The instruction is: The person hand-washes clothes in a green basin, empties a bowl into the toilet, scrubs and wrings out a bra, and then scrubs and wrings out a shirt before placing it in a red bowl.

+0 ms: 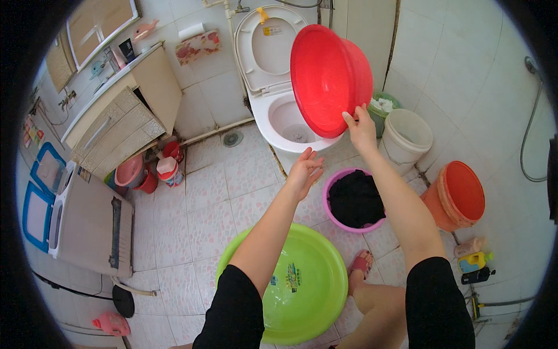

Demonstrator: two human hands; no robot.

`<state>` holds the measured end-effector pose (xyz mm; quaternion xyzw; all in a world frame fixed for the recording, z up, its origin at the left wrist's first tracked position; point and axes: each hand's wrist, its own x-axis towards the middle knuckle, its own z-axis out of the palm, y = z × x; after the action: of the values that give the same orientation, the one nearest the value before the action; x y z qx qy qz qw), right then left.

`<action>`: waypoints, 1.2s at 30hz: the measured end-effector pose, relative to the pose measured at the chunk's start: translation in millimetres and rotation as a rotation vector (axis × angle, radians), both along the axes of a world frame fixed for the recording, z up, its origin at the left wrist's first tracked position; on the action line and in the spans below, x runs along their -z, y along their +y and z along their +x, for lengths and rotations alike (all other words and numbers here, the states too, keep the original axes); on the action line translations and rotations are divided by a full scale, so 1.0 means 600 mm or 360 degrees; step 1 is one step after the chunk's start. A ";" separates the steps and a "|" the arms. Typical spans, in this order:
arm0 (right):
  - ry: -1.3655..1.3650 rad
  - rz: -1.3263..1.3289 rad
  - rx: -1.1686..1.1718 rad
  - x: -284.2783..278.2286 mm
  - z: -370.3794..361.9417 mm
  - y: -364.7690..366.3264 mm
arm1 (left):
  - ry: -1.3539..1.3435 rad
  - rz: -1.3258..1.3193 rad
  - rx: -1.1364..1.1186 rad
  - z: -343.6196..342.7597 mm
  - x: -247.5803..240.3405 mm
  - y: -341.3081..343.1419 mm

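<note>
My right hand (361, 129) grips the lower rim of a red plastic basin (319, 75), which is tipped on its side over the toilet (270, 116). The toilet's lid and seat are raised, and water shows in its bowl. My left hand (306, 173) is just in front of the toilet, fingers spread, touching nothing. Below my forearms a large lime-green basin (325, 279) stands on the floor; it seems to hold clear water. Beside my right forearm a pink-purple tub (332, 218) holds dark cloth (356, 199).
Right of the toilet stand a green bin (379, 121), a white bucket (406, 136) and an orange bucket (465, 195). Several bottles (475, 262) line the right wall. At left are a washing machine (93, 215) with raised lids, a vanity cabinet (125, 110) and small red buckets (170, 171).
</note>
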<state>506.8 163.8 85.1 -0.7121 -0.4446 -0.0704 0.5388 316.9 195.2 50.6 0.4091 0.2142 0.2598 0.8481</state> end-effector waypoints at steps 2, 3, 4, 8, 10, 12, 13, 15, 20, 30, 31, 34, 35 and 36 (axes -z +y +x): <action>-0.0273 -0.0086 0.0069 -0.002 -0.014 0.009 | 0.0043 0.0016 -0.0013 -0.006 0.009 0.007; -0.0271 -0.0085 0.0069 -0.007 -0.023 0.009 | 0.0045 0.0017 -0.0013 -0.009 0.012 0.010; -0.0341 -0.0074 0.0027 -0.011 -0.030 0.009 | 0.0055 0.0025 -0.0015 -0.011 0.016 0.013; -0.0605 -0.0079 -0.0038 -0.021 -0.041 0.009 | 0.0050 0.0040 -0.0012 -0.023 0.027 0.018; -0.0641 -0.0101 -0.0081 -0.028 -0.049 0.009 | 0.0060 0.0035 -0.0030 -0.036 0.029 0.022; -0.0684 -0.0120 -0.0127 -0.039 -0.059 0.004 | 0.0063 0.0031 -0.0051 -0.052 0.027 0.021; -0.0762 -0.0100 -0.0140 -0.045 -0.064 0.000 | 0.0062 0.0039 -0.0065 -0.062 0.024 0.018; -0.0836 -0.0080 -0.0176 -0.056 -0.076 -0.009 | 0.0066 0.0040 -0.0102 -0.089 0.020 0.013; -0.0977 -0.0033 -0.0441 -0.081 -0.116 -0.029 | 0.0329 0.0226 -0.0151 -0.200 0.001 -0.004; -0.1097 -0.0242 -0.1054 -0.074 -0.339 -0.041 | 0.0734 0.0176 -0.0776 -0.549 -0.052 -0.073; -0.1111 -0.0250 -0.1126 -0.064 -0.364 -0.040 | 0.0744 0.0152 -0.0803 -0.575 -0.050 -0.084; -0.1160 -0.0289 -0.1231 -0.039 -0.449 -0.043 | 0.0752 0.0048 -0.1002 -0.654 -0.040 -0.112; -0.1190 -0.0311 -0.1272 -0.035 -0.477 -0.045 | 0.0764 0.0030 -0.1028 -0.675 -0.039 -0.121; -0.1223 -0.0313 -0.1301 -0.023 -0.501 -0.046 | 0.0764 0.0009 -0.1070 -0.691 -0.027 -0.132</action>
<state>206.1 135.9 98.6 -0.4521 -0.8527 -0.0684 0.2528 -97.7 116.2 66.6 0.3677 0.5268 0.4202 0.6408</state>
